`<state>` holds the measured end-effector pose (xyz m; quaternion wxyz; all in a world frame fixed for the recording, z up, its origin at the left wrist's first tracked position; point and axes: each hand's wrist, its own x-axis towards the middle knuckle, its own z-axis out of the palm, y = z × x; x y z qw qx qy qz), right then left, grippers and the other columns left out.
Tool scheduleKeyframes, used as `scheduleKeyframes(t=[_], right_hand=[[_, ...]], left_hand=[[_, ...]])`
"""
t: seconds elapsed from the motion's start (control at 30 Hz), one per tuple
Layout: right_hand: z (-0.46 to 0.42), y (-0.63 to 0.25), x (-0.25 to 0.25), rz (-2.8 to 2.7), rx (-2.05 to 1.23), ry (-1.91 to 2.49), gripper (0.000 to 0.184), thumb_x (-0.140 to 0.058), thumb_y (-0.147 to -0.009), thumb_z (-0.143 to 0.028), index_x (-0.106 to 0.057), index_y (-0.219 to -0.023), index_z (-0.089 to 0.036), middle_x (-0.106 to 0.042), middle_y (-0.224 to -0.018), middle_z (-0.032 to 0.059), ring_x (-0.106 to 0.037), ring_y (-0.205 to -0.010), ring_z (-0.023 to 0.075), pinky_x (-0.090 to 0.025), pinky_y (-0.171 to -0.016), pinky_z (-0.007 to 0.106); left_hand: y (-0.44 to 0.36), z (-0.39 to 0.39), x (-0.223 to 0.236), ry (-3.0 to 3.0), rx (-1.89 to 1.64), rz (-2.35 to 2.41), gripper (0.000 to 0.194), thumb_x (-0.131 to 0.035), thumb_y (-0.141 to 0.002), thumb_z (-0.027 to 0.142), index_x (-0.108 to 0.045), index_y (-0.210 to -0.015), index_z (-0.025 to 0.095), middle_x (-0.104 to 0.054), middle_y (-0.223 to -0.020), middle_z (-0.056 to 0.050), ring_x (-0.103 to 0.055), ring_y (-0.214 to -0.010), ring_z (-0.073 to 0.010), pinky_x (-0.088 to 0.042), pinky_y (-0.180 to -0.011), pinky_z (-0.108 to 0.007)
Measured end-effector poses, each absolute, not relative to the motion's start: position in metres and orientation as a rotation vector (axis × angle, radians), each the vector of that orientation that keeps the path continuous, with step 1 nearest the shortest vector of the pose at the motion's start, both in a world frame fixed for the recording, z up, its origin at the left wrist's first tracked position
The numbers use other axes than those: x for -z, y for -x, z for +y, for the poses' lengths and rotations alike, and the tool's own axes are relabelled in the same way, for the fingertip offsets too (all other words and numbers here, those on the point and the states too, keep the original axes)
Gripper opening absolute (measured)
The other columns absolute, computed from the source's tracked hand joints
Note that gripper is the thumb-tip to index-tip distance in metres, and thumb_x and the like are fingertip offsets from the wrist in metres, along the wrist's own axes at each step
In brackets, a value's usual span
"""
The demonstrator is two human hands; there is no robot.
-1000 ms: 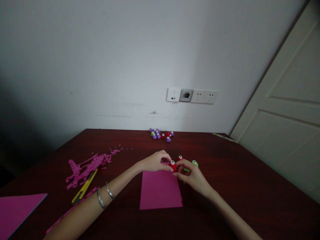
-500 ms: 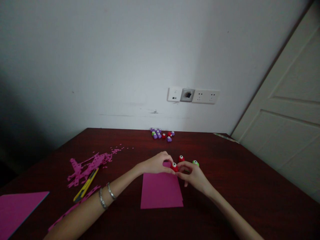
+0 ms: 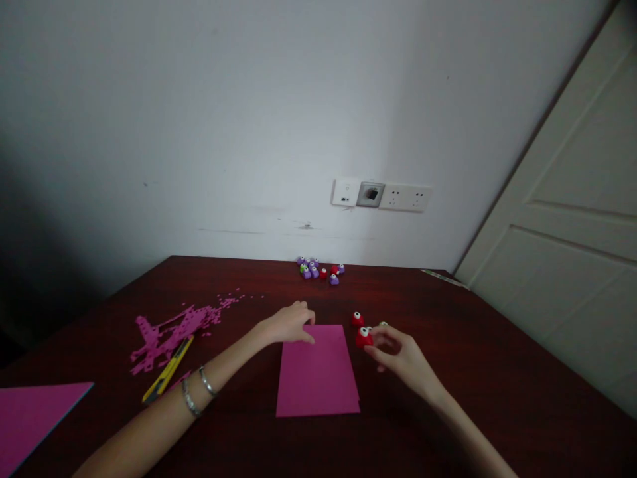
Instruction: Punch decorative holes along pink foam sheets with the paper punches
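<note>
A small red one-eyed toy is pinched by the thumb and fingers of my right hand, just right of the pink paper. A second white eye peeks out behind that toy; its body is mostly hidden. Another red toy sits slightly farther back. Behind my right fingers shows the top of one more toy, largely covered. My left hand holds nothing, thumb and fingers apart, at the paper's far left corner. The paper lies flat, with a second sheet's edge at its lower right.
Several purple, red and green toys cluster near the wall. On the left lie pink paper scraps, a yellow utility knife and a larger pink sheet. A thin strip rests at the table's far right edge.
My left hand has let go of the red toy and moved left, its fingers opening. My right hand has carried that toy off the paper, to the right.
</note>
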<state>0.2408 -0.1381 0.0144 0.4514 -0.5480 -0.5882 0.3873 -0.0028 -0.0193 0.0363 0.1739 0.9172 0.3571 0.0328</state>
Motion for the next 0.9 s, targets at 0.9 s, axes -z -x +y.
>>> scheduleKeyframes(t=[0.9], right_hand=[[-0.132, -0.229, 0.004, -1.444, -0.866, 1.379, 0.027, -0.066, -0.069, -0.04, -0.062, -0.083, -0.018, -0.064, -0.072, 0.002, -0.06, -0.067, 0.0166, -0.05, -0.059, 0.028]], left_hand=[[0.004, -0.007, -0.019, -2.563, -0.152, 0.866, 0.029, -0.073, -0.06, 0.036, -0.06, -0.077, 0.017, -0.054, -0.074, -0.001, -0.05, -0.071, -0.0152, -0.036, -0.06, -0.023]])
